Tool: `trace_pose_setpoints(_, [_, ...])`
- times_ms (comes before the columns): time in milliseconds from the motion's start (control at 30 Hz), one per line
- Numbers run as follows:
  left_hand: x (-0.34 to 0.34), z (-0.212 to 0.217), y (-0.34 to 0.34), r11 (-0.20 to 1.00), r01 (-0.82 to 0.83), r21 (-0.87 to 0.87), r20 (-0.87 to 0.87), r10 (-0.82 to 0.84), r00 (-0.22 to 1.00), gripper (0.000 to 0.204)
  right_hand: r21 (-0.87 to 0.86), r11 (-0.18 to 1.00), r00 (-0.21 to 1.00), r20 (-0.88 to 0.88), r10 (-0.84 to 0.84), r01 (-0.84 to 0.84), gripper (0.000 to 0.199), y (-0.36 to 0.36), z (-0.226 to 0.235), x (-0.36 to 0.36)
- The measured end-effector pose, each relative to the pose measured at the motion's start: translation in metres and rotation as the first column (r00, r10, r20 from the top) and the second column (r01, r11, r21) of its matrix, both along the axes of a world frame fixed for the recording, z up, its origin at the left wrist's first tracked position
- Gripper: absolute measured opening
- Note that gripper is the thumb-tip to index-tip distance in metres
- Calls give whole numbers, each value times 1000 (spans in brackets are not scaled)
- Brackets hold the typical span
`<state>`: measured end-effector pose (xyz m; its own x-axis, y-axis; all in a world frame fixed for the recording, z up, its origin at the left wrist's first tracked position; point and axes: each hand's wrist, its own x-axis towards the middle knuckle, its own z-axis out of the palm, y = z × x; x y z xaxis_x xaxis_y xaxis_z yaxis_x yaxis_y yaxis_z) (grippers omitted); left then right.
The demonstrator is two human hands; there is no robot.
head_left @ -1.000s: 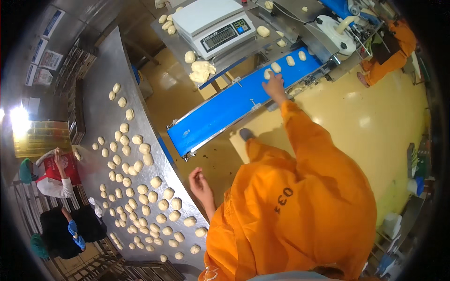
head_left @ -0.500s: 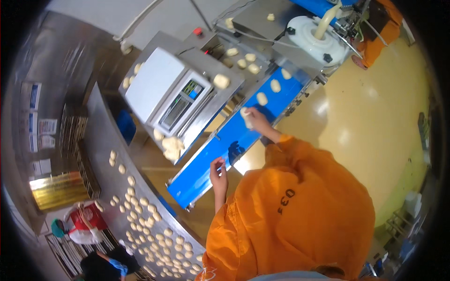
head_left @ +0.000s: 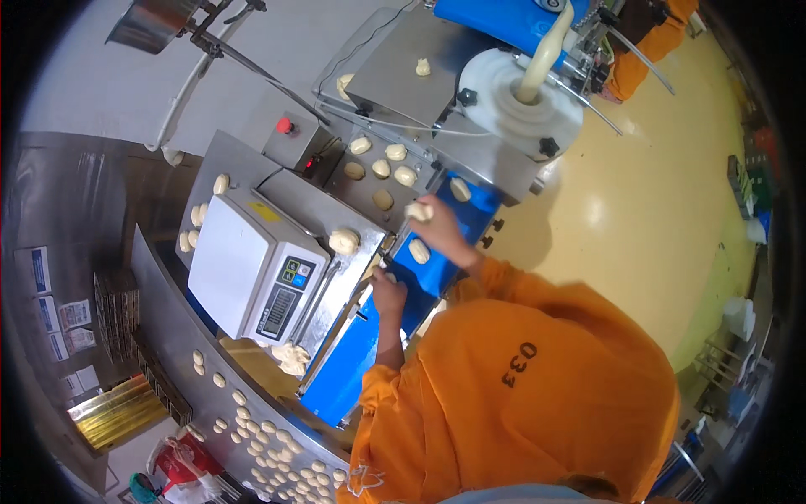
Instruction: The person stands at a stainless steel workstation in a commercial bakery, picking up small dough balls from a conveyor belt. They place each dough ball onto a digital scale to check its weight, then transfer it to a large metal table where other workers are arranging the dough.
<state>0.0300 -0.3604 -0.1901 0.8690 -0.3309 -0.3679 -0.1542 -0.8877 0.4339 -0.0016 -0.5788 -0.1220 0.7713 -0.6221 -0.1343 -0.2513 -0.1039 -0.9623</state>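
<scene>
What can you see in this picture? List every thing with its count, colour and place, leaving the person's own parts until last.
Conveyor belt: one, blue, centre.
Dough pieces: many, pale, on the steel table at lower left, the belt and the machine top.
Weighing scale: one, white, left of the belt.
Dough rope: one, cream, feeding the white round machine head at top.
Red button: one, on the grey box.
Left hand: at the belt's edge.
Right hand: holding a dough piece.
</scene>
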Motion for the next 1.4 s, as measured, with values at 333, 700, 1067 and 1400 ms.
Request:
trace_pose_setpoints(333, [-33, 44, -16, 986, -134, -101, -1, 135, 991, 44, -472, 803, 780, 316, 540, -364, 73, 87, 253, 105])
trace_pose_setpoints(700, [14, 29, -27, 934, 34, -355, -492, -217, 843, 44, -475, 870, 937, -345, -48, -131, 45, -25, -18, -43])
trace_pose_setpoints(1067, [28, 289, 53, 409, -186, -893, -83, 256, 963, 58, -435, 886, 941, -339, 3, -160, 42, -40, -81, -33])
trace_pose_setpoints(1400, [171, 295, 63, 978, -15, -207, 604, 140, 785, 46, -15, 929, 926, -84, -369, 370, 38, -39, -81, -47])
